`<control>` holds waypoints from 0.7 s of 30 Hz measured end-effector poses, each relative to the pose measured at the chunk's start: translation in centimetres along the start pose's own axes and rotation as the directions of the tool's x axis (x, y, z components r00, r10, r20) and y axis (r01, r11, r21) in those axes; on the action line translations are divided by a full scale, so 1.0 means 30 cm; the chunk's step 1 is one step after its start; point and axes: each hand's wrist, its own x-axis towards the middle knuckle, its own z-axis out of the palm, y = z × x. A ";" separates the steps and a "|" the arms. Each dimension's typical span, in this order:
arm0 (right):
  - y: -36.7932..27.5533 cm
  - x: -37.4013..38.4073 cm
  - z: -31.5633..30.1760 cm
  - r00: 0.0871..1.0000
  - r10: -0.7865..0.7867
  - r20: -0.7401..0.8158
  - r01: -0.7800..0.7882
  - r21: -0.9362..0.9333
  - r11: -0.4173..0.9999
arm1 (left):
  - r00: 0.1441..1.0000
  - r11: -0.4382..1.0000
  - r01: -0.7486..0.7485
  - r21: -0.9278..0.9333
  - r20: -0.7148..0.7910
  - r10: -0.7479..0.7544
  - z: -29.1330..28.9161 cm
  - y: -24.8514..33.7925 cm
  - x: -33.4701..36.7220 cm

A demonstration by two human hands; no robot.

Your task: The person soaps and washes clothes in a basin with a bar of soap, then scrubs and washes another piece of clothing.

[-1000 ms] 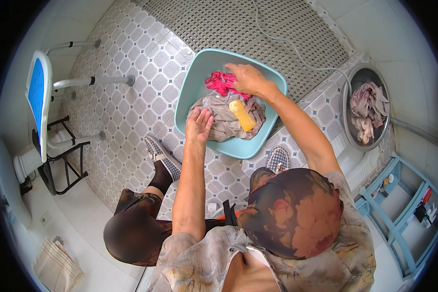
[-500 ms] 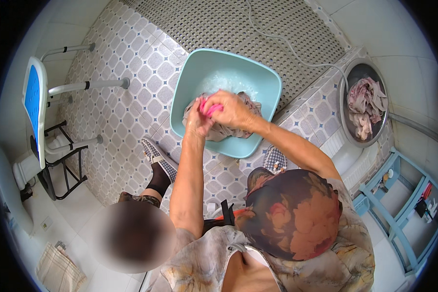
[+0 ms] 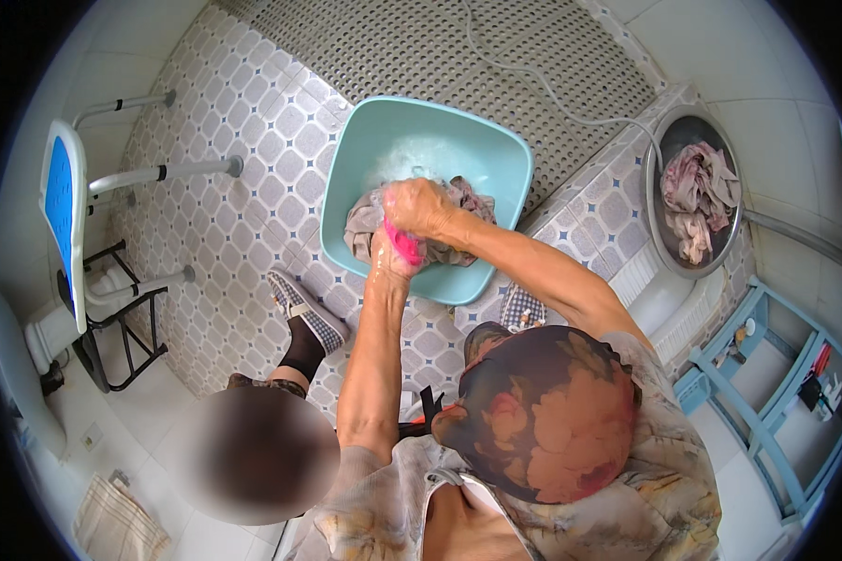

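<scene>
A pale turquoise basin stands on the tiled floor, with foamy water toward its far side. Wet greyish-pink patterned clothing lies bunched in it, partly hidden under my hands. Between my hands, above that clothing, is a small bright pink cloth. My left hand is closed on its near end, the wrist wet and sudsy. Curled into a fist, my right hand grips the far end.
To the right, a round metal bowl of wet clothing sits on a tiled ledge, near a grey hose. A blue-seated shower chair stands at left, a blue rack at lower right. A perforated mat covers the far floor.
My hands were close together round the bunched pink cloth. Now the right has moved farther off and the left nearer me, so the cloth stretches between them. The view has shifted slightly.
</scene>
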 end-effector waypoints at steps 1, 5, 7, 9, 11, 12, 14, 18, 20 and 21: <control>-0.071 -0.002 -0.002 1.000 -0.021 -0.001 0.021 0.014 1.000 | 1.000 1.000 -0.023 0.007 -0.008 0.023 -0.067 0.033 -0.006; -0.282 -0.103 -0.077 0.974 -0.221 -0.056 0.228 0.193 0.954 | 0.893 0.270 -0.419 0.867 0.340 0.295 -0.205 0.112 -0.035; -0.248 -0.086 -0.090 0.914 -0.382 -0.135 0.396 0.097 0.913 | 0.948 0.568 -0.301 0.766 0.179 0.262 -0.156 0.131 -0.030; -0.126 0.008 -0.045 0.975 -0.209 -0.068 0.210 0.000 0.978 | 0.983 0.800 -0.166 0.577 0.028 0.184 -0.086 0.168 -0.033; -0.013 0.063 -0.043 0.975 -0.081 -0.208 0.083 0.002 0.997 | 0.994 0.949 -0.017 0.313 -0.101 0.051 0.003 0.191 -0.051; 0.057 0.072 -0.047 0.963 0.117 -0.241 -0.096 0.095 0.991 | 0.954 0.955 -0.139 0.262 -0.223 0.200 0.145 0.143 -0.049; 0.072 0.128 -0.073 0.955 0.071 -0.286 -0.056 0.063 0.996 | 0.922 0.941 -0.264 0.213 -0.230 0.310 0.101 0.274 -0.061; 0.153 0.083 -0.027 0.964 0.014 -0.265 -0.035 -0.076 0.997 | 0.850 0.905 -0.278 0.323 -0.357 0.388 0.101 0.308 -0.115; 0.211 0.037 0.032 0.984 -0.010 -0.180 -0.019 -0.154 0.988 | 0.894 0.892 -0.168 0.420 -0.317 0.317 0.091 0.260 -0.100; 0.207 0.025 0.039 0.995 -0.043 -0.085 0.024 -0.217 0.976 | 0.895 0.893 -0.167 0.419 -0.315 0.316 0.090 0.240 -0.096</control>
